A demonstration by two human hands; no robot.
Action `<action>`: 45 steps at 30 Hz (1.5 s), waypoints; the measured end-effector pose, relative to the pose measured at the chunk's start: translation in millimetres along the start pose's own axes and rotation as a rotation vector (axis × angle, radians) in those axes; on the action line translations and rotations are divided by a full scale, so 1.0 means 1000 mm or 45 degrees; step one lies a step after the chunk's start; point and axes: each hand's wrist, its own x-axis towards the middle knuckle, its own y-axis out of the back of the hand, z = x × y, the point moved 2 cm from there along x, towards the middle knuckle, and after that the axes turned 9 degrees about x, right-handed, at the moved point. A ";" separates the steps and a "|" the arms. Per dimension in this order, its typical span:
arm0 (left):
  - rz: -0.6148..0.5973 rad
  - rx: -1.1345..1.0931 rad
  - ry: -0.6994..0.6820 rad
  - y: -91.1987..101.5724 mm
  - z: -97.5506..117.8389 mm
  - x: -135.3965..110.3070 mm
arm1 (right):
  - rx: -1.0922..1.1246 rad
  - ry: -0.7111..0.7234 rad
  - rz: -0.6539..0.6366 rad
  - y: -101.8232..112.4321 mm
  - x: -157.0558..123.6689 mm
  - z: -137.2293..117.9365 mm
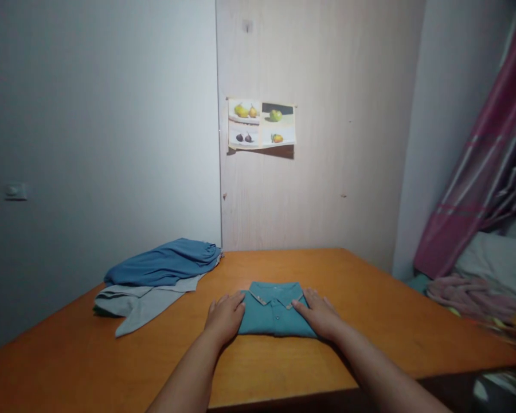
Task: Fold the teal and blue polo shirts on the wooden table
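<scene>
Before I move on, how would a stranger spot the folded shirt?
On the orange table, look between the left hand and right hand. The folded teal shirt lies there, collar at the far edge, neatly compact unlike the piled blue garment and grey garment.

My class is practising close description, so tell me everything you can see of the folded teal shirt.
The teal shirt is folded into a compact, roughly rectangular bundle, front upward, in what looks like soft fabric. Its collar lies at the far side, with lighter trim near the points; below it, a placket with a small button runs toward the person. It lies flat on the orange-brown table, the left hand resting at its left edge and the right hand at its right.
</scene>
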 end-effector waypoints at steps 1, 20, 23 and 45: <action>-0.002 0.004 -0.010 0.000 -0.001 0.001 | 0.002 -0.004 0.001 0.000 0.000 -0.001; -0.113 0.338 -0.068 0.000 -0.004 0.006 | 0.088 0.005 0.016 0.004 -0.004 -0.009; -0.104 0.347 -0.094 -0.001 -0.006 0.008 | 0.084 0.001 0.018 0.004 -0.005 -0.011; 0.197 -0.217 0.246 -0.001 -0.024 0.014 | 0.039 0.007 -0.003 0.000 -0.007 -0.004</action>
